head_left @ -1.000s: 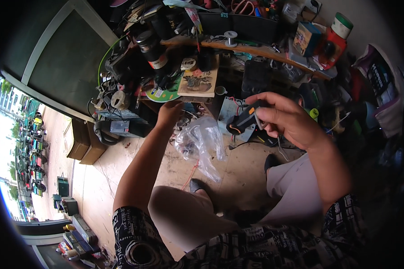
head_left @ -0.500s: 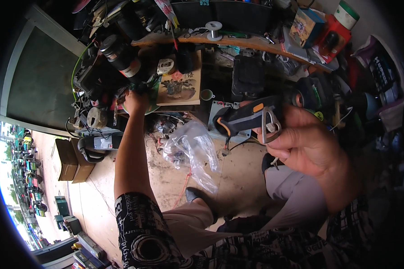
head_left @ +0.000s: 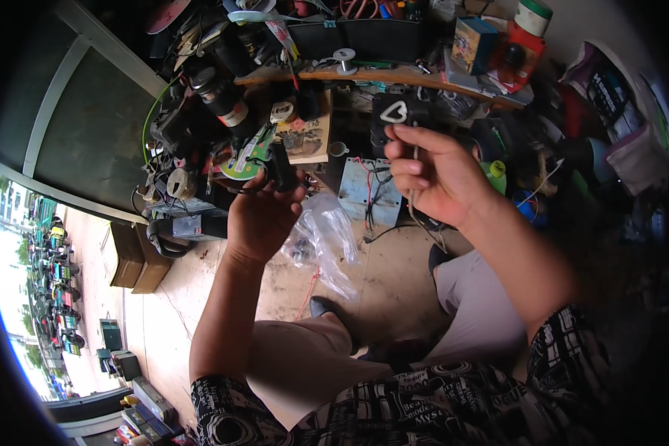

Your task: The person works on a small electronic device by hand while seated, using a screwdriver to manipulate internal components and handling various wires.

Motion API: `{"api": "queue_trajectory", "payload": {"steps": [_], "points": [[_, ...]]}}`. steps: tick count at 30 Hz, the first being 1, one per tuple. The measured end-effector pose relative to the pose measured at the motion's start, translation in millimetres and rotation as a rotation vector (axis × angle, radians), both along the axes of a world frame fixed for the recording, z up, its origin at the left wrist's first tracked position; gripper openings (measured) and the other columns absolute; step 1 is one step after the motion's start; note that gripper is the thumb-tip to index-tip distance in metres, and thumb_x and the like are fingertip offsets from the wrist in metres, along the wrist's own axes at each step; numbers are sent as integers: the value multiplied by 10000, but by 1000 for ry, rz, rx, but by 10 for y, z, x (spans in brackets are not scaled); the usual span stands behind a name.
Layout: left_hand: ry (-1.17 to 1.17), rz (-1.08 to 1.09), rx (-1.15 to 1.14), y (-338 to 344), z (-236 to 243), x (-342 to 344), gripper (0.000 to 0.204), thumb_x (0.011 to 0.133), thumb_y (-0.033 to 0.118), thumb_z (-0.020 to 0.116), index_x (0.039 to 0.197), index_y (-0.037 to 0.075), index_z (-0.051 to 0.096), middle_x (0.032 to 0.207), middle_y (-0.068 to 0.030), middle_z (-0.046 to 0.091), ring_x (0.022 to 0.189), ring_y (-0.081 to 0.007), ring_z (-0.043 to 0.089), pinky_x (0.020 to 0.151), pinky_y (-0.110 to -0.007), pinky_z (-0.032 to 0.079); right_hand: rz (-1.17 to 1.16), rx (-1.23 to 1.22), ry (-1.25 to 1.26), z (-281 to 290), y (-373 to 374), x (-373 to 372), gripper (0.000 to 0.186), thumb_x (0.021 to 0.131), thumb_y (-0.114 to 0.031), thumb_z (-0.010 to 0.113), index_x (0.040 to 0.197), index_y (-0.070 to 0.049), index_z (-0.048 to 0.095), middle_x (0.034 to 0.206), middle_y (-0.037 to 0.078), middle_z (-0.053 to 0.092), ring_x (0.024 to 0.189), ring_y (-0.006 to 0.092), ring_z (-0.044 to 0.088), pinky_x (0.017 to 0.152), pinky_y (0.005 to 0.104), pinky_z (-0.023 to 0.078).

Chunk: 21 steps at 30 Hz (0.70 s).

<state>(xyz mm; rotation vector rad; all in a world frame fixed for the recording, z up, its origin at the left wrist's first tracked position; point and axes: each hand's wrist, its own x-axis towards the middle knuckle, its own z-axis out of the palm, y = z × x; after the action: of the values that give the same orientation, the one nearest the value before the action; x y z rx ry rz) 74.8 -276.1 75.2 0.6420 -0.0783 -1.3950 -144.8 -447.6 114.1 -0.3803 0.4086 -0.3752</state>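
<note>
My right hand [head_left: 442,172] is raised at centre right, thumb and fingers closed on a pale triangular loop [head_left: 395,112]. A thin pale cord [head_left: 415,210] hangs below this hand. My left hand [head_left: 264,215] is held up with fingers curled round a black handle-like piece [head_left: 281,167]; its kind cannot be made out. Just beyond the left hand is a green round-edged card [head_left: 247,160]. Farther back lie a white tape measure [head_left: 282,112] and an illustrated book [head_left: 308,140].
A grey metal box [head_left: 368,195] with red and black leads stands beyond my knees. A clear plastic bag [head_left: 323,241] lies on the floor. At the back are a wire spool [head_left: 344,61] and a black bottle [head_left: 219,97]. Brown cartons [head_left: 137,256] stand to the left.
My left hand has drawn back from the cluttered bench, now with a black piece in it. My right hand has moved away and left; the black, grey and orange tool no longer shows there.
</note>
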Motion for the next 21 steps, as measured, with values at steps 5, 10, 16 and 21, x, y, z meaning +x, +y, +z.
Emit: {"api": "queue_trajectory", "payload": {"steps": [5, 10, 16, 21], "points": [[255, -91, -158, 82, 206, -758, 390, 921, 315, 456, 1097, -21, 549, 982, -143, 623, 834, -269, 595, 747, -321, 505, 118, -352, 89, -105, 173, 89, 323, 863, -208, 638, 1140, -51, 582, 951, 53, 626, 656, 34, 491, 482, 161, 338], [288, -146, -195, 62, 143, -1023, 419, 918, 355, 454, 1120, -3, 532, 980, -149, 634, 863, -272, 606, 785, -326, 507, 290, -391, 144, -115, 303, 91, 236, 840, -282, 670, 970, -88, 643, 857, 39, 653, 762, 97, 616, 652, 209, 489], [68, -155, -16, 0, 7, -1012, 490, 963, 420, 392, 1161, -10, 519, 1085, -177, 624, 950, -279, 615, 834, -345, 505, 120, -298, 180, -206, 173, 136, 147, 834, -231, 672, 865, -96, 623, 778, 23, 630, 647, 104, 573, 473, 202, 389], [-135, 5, 140, -64, -60, -1027, 272, 956, 255, 484, 1084, 30, 569, 999, -97, 649, 920, -227, 624, 809, -310, 502, 34, -198, 243, -253, 36, 122, 163, 819, -216, 698, 818, -87, 599, 693, 23, 582, 583, 105, 541, 428, 204, 337]]}}
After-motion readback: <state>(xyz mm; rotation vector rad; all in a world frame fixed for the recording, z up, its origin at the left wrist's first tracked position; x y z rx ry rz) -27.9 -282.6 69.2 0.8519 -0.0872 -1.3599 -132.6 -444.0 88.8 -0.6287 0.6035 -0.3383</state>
